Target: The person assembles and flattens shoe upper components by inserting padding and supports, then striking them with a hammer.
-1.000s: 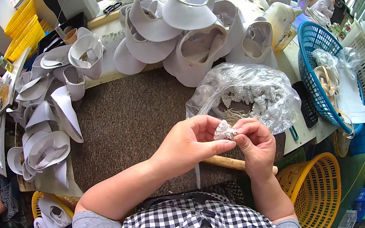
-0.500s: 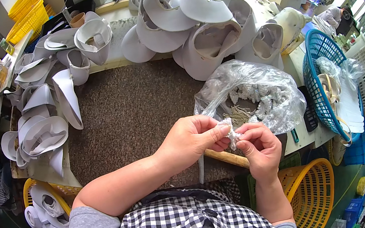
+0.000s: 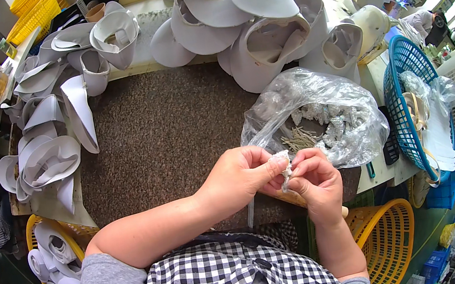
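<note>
My left hand [image 3: 247, 172] pinches a small crumpled piece of whitish, silvery wrapping [image 3: 285, 171] between thumb and fingers. At its lower right side, the fingers of my right hand [image 3: 317, 182] are closed on the same piece. What lies inside the wrapping, if anything, is too small to make out. Just beyond both hands, a clear plastic bag [image 3: 343, 86] lies spread open. It holds crumpled silvery pieces [image 3: 346, 127] and a small heap of thin greyish-tan slivers [image 3: 300, 139]. A wooden stick [image 3: 284, 196] runs beneath my hands at the table edge.
White visor-shaped pieces [image 3: 211, 32] are piled along the back, with another pile [image 3: 51, 162] at the left. A dark rough mat [image 3: 156, 135] covers the table's middle. A blue basket [image 3: 397, 93] stands at the right. Yellow baskets [image 3: 392, 241] sit below the table on both sides.
My hands still grip the crumpled piece. My right hand has shifted slightly left, closer to the left hand. The whole view has tilted a little.
</note>
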A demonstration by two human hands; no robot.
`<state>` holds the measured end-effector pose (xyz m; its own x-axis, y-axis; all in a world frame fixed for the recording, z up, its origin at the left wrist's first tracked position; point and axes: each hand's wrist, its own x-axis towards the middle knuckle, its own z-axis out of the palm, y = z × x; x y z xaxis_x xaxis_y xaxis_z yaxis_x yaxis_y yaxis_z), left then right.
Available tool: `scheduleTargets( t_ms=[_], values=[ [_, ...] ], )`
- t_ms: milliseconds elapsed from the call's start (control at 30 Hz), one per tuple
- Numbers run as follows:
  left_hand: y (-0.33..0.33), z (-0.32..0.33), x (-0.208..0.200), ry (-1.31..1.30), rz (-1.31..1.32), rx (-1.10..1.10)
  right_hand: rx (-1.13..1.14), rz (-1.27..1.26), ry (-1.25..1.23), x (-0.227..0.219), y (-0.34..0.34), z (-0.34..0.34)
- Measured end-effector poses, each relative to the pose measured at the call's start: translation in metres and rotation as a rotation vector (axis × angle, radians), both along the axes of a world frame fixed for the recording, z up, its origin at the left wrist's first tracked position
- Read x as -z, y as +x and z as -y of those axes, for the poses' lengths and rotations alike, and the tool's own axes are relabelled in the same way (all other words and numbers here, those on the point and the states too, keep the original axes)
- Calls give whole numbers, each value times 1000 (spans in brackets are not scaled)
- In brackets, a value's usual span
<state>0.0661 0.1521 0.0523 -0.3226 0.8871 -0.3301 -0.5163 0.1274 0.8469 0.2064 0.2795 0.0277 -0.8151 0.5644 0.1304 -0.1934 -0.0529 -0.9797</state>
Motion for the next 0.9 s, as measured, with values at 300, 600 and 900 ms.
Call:
scheduleTargets(
  t_ms=[300, 600, 900],
  values=[
    [-2, 4, -4, -64, -711, -27, -4, 269, 998, -47, -6, 2],
    [-3, 9, 2, -36, -422, -4, -278, 172, -164, -17, -12, -9],
    [-6, 10, 14, -23, -67, 0, -151, 211, 569, -36, -15, -6]
  ],
)
